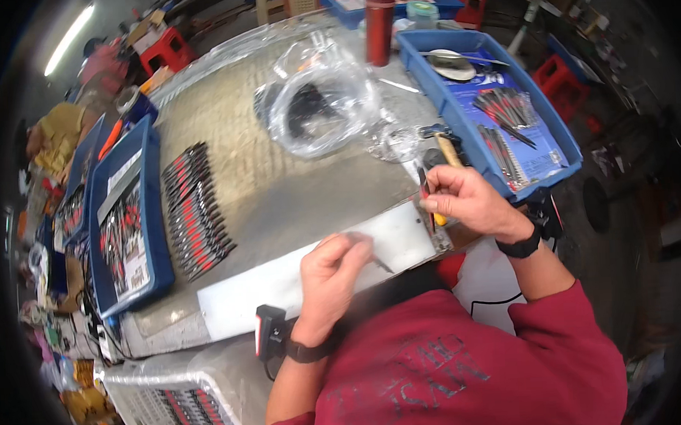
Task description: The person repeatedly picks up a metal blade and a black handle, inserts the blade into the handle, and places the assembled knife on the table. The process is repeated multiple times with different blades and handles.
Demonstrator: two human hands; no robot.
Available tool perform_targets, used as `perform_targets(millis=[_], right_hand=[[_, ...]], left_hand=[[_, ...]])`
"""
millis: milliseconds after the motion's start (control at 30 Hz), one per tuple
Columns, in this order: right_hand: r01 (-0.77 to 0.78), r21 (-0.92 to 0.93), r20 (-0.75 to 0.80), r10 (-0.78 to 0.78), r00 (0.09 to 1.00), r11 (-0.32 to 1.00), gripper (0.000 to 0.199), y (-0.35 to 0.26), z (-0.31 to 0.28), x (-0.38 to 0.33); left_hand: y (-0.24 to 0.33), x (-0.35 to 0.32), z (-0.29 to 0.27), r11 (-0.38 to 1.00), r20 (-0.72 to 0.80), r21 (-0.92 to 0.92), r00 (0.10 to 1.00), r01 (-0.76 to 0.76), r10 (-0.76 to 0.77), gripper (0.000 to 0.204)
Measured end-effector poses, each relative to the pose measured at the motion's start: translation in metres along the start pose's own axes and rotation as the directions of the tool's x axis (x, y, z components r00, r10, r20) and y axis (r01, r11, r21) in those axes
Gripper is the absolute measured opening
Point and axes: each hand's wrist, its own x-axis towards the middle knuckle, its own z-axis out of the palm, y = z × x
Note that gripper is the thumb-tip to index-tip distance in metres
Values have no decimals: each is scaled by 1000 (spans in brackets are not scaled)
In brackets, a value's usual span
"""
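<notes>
Maroon shirt (pixel 529 364) nearest; over white board (pixel 245 296), slim dark piece (pixel 384 266) pinched by left hand (pixel 332 270); at board's right end, red-black tool (pixel 423 181) pinched by right hand (pixel 469 199); both closed, seemingly for control.

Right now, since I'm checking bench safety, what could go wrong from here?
The left hand holds a blurred, thin dark piece close to the white board's near edge; if the grip slips, it might fall. The right hand, with a red tool, is close to a wooden handle and might knock it. The upright flask could tip if bumped.
</notes>
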Motion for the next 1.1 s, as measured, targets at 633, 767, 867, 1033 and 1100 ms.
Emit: perform_targets(millis=[633,767,867,1033,1100], right_hand=[[146,-288,85,-127,988,946,15,37,81,5],[130,-241,33,-126,992,962,16,41,85,1],[113,-194,13,-112,994,974,17,43,87,1],[97,-138,7,-97,995,986,15,44,90,2],[74,-155,14,-73,997,985,14,43,88,1]], left_hand=[[-18,-8,-11,982,-93,-175,992,67,-84,13],[-20,-8,-11,975,-75,-210,994,67,-84,13],[-22,-9,-10,974,-88,-211,991,83,-103,12],[-22,-10,-10,972,-85,-213,990,94,-114,11],[-21,-11,-9,972,-90,-213,988,103,-125,11]])
